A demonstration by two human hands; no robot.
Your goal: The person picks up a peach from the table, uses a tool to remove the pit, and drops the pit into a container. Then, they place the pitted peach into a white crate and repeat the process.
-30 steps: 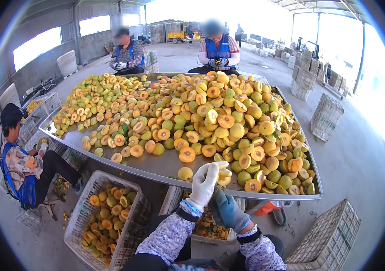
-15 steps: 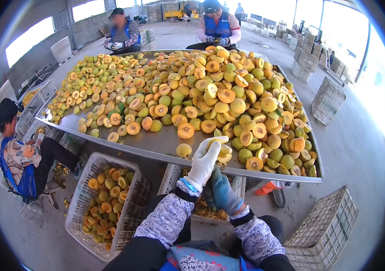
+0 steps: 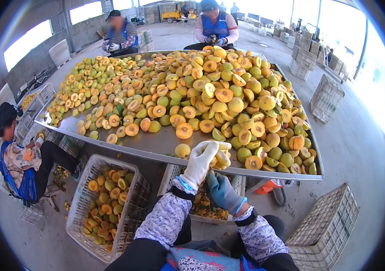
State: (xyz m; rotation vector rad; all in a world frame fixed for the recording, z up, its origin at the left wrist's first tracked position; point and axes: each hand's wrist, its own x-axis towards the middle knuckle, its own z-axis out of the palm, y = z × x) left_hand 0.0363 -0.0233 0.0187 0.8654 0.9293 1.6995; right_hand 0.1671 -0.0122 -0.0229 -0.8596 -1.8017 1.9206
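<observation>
In a white glove, my left hand [image 3: 199, 163] is closed on yellow peach halves [image 3: 222, 159] at the table's near edge. Just below it, my right hand [image 3: 223, 193] wears a blue-grey glove, its fingers curled and close to the left palm; whatever lies in them is hidden. Ahead, a big heap of halved peaches [image 3: 223, 95] with orange flesh covers much of the metal table [image 3: 154, 143]. One peach [image 3: 182, 150] rests near the edge, left of my left hand. Beneath both hands stands a crate [image 3: 167, 180] with small peach scraps inside.
A white plastic crate [image 3: 127, 165] of peach halves stands on the floor at left. Another crate [image 3: 325, 226] is at lower right, and one more [image 3: 327, 98] beyond the table. One co-worker [image 3: 25, 158] sits at left; two more [image 3: 217, 25] sit across the table.
My left hand has dropped slightly and tilted over the peach halves. My right hand has shifted a little, staying beneath it. The view has moved slightly.
</observation>
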